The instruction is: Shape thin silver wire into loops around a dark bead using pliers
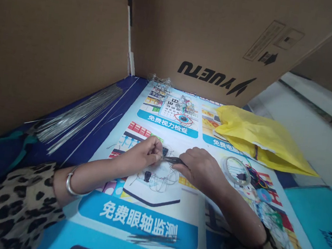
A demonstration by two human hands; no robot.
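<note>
My left hand (146,151) is closed in a pinch on a small piece of thin wire work (161,168) at the middle of the printed poster (143,218). My right hand (198,166) is closed round dark pliers (174,160), whose tips meet the wire at my left fingertips. Loose loops of fine wire lie on the poster just under both hands. I wear leopard-print sleeves and a silver bangle (71,181) on the left wrist.
A bundle of straight silver wires (77,116) lies to the left. A yellow plastic bag (260,139) and a clear tape roll (235,170) sit to the right. Finished wire pieces (183,106) lie farther back. Cardboard walls (218,34) stand behind and left.
</note>
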